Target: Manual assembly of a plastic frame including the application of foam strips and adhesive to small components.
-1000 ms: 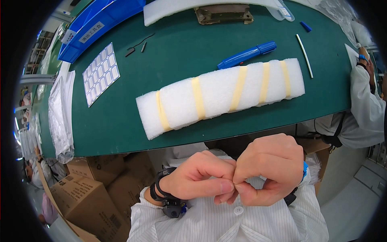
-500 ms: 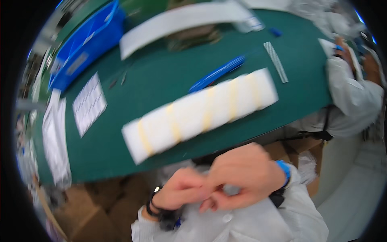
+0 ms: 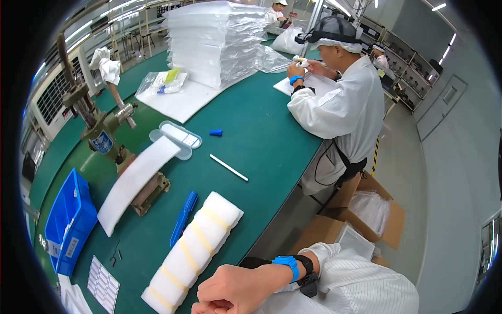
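Note:
My right hand (image 3: 232, 288) is at the lower edge, its fingers curled inward. Whatever they pinch is hidden. A blue band (image 3: 287, 266) and a black strap circle that wrist. My left hand cannot be made out; a bit of skin at the bottom edge may belong to either hand. Just beyond my right hand lies a long white foam block (image 3: 196, 246) wrapped with pale yellow tape strips, along the table's near edge. Beside it rests a blue pen-shaped tool (image 3: 183, 219). A sheet of labels (image 3: 103, 285) lies to the left.
A green table (image 3: 261, 131) carries a hand press (image 3: 99, 120), a curved white foam strip (image 3: 138, 180), a blue bin (image 3: 73, 230), a white stick (image 3: 228, 167) and stacked clear packaging (image 3: 209, 47). A co-worker (image 3: 340, 104) sits at right, near open cartons (image 3: 387, 209).
My view has swung up and to the right, bringing in the press, packaging stack and co-worker. Both hands were together at the fingertips; now the right shows low in the picture.

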`<state>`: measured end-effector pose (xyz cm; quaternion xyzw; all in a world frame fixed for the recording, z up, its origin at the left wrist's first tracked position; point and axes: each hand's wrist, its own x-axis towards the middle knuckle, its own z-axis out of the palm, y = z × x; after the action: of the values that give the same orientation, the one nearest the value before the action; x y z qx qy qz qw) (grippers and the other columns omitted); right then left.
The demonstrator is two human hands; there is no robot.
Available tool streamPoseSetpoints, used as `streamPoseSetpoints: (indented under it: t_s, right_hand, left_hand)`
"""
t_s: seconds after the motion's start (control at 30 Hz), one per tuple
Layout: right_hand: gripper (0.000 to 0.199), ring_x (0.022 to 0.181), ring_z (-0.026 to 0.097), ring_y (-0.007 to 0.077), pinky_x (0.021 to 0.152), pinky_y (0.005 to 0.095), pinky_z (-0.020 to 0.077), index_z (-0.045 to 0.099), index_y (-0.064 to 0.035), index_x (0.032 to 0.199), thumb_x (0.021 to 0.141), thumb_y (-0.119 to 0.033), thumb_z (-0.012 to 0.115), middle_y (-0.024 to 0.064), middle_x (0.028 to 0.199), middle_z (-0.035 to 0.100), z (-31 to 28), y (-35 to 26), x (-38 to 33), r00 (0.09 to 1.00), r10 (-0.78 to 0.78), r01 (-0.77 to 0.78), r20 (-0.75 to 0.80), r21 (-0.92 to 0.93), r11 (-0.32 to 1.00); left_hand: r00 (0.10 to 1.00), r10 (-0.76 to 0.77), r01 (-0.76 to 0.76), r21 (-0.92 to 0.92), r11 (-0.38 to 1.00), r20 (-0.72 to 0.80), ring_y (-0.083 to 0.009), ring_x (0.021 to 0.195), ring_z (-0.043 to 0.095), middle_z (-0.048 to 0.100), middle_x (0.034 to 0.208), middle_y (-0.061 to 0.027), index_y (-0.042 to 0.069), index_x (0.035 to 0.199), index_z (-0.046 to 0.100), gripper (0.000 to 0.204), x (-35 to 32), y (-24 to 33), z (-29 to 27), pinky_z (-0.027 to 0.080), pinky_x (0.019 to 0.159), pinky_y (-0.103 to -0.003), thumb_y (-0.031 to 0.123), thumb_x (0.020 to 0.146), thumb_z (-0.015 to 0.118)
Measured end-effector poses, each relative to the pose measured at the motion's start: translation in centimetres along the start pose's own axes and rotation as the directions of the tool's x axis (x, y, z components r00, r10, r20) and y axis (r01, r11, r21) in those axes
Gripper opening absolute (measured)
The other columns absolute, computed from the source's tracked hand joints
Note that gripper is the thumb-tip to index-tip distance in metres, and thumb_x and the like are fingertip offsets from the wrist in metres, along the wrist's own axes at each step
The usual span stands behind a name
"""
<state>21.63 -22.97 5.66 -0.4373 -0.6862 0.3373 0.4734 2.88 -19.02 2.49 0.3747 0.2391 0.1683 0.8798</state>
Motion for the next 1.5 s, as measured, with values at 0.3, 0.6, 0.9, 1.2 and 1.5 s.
streamPoseSetpoints:
  t_s: [0.3, 0.6, 0.9, 1.2, 1.5]
  right_hand:
    - [0.016, 0.055, 0.057, 0.0296, 0.049, 0.036, 0.0436, 0.058, -0.0067, 0.072, 0.065, -0.014, 0.07, 0.0099, 0.063, 0.056, 0.8, 0.6, 0.5, 0.999, -0.038, 0.037, -0.024, -0.021, 0.999]
    - [0.007, 0.064, 0.064, 0.0273, 0.056, 0.0336, 0.0489, 0.063, -0.0048, 0.077, 0.076, -0.011, 0.065, 0.0113, 0.071, 0.064, 0.3, 0.4, 0.1, 0.993, 0.029, -0.022, -0.115, 0.064, 0.998]
    - [0.008, 0.065, 0.064, 0.0276, 0.058, 0.0337, 0.049, 0.063, -0.005, 0.079, 0.08, -0.013, 0.064, 0.0114, 0.072, 0.065, 0.3, 0.2, -0.1, 0.986, 0.042, -0.026, -0.164, 0.104, 0.994]
    - [0.008, 0.065, 0.064, 0.027, 0.059, 0.0339, 0.0485, 0.064, -0.0053, 0.081, 0.082, -0.013, 0.063, 0.011, 0.074, 0.066, 0.6, 0.4, -0.6, 0.983, 0.041, -0.019, -0.181, 0.117, 0.993]
    - [0.006, 0.067, 0.066, 0.0251, 0.06, 0.0332, 0.05, 0.064, -0.0053, 0.082, 0.082, -0.011, 0.063, 0.0095, 0.075, 0.068, 0.5, 0.2, -0.9, 0.986, 0.049, -0.026, -0.156, 0.143, 0.989]
  left_hand:
    - [0.997, 0.03, -0.025, -0.055, 0.998, 0.077, -0.0215, 0.047, 0.048, 0.048, 0.049, -0.0107, 0.002, 0.056, 0.047, 0.046, -0.5, 0.2, 0.0, 0.038, 0.05, -0.031, 0.024, 0.097, 0.044]
    - [0.985, 0.172, -0.17, -0.101, 0.98, 0.011, -0.0213, 0.09, 0.06, 0.059, 0.116, -0.0161, -0.008, 0.124, 0.05, 0.038, 0.0, -0.4, -1.0, 0.048, 0.076, -0.029, 0.012, 0.092, 0.054]
    - [0.97, 0.241, -0.243, -0.052, 0.969, -0.047, -0.0151, 0.085, 0.059, 0.062, 0.108, -0.0122, -0.004, 0.117, 0.054, 0.031, 0.9, -1.5, -1.8, 0.046, 0.072, -0.025, 0.009, 0.09, 0.061]
    - [0.964, 0.259, -0.265, -0.093, 0.96, -0.065, -0.0179, 0.093, 0.061, 0.06, 0.11, -0.0127, 0.004, 0.105, 0.054, 0.02, 1.2, -1.8, -1.9, 0.05, 0.073, -0.026, 0.011, 0.088, 0.061]
    - [0.973, 0.149, -0.17, -0.115, 0.979, -0.175, -0.0271, 0.112, 0.058, 0.058, 0.12, -0.0173, 0.001, 0.106, 0.053, 0.023, 1.2, -2.0, -1.9, 0.049, 0.094, -0.038, 0.015, 0.088, 0.056]
